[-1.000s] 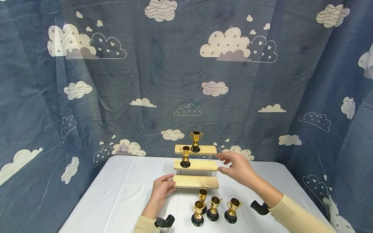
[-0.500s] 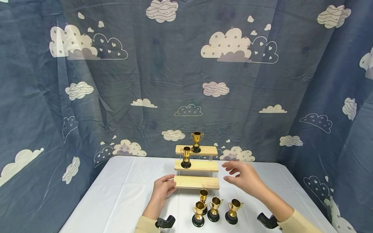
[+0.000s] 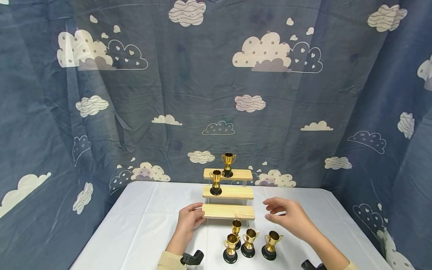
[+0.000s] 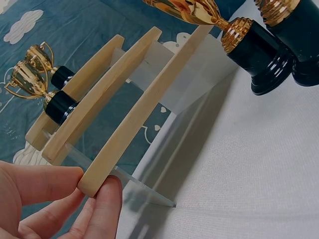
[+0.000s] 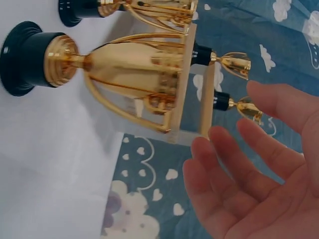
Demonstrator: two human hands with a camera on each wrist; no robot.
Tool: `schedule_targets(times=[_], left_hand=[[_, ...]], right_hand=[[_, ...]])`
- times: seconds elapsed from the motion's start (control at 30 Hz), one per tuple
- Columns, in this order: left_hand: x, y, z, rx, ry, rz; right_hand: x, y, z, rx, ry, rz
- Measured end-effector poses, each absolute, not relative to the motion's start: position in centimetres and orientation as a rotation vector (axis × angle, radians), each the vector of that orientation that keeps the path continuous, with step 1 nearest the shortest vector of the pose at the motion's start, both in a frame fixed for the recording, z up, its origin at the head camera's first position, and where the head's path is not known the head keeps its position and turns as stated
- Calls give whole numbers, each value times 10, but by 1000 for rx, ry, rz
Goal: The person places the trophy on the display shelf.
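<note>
Left hand [image 3: 186, 224] pinches the bottom shelf [image 3: 228, 212] of a tiered wooden stand [image 3: 236, 192]; right hand [image 3: 293, 218], empty and relaxed, hovers right of the stand. A tug could topple its two gold trophy cups [image 3: 216, 182].

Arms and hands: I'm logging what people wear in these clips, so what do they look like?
The left hand and right hand are ungloved. The left sleeve is pale beige, as is the visible sliver of right sleeve. The left camera and right camera are black.
</note>
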State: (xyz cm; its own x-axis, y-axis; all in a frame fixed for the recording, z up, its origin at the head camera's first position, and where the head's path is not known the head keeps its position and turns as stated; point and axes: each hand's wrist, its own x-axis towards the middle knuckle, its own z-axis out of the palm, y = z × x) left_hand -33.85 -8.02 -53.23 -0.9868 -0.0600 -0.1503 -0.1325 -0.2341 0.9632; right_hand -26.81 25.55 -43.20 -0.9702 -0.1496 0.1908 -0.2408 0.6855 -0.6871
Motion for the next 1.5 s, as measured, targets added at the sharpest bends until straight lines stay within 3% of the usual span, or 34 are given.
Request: schedule_targets(times=[0.6, 0.93, 1.5], left_hand=[[-338, -80, -534, -246, 1933, 2419], [-339, -80, -533, -260, 1926, 2424], [-340, -80, -534, -273, 1936, 2416]], right_hand=[[-250, 276, -466, 350, -2789, 1400], [-244, 281, -481, 500, -2734, 1470], [-242, 283, -495, 442, -2805, 1434]])
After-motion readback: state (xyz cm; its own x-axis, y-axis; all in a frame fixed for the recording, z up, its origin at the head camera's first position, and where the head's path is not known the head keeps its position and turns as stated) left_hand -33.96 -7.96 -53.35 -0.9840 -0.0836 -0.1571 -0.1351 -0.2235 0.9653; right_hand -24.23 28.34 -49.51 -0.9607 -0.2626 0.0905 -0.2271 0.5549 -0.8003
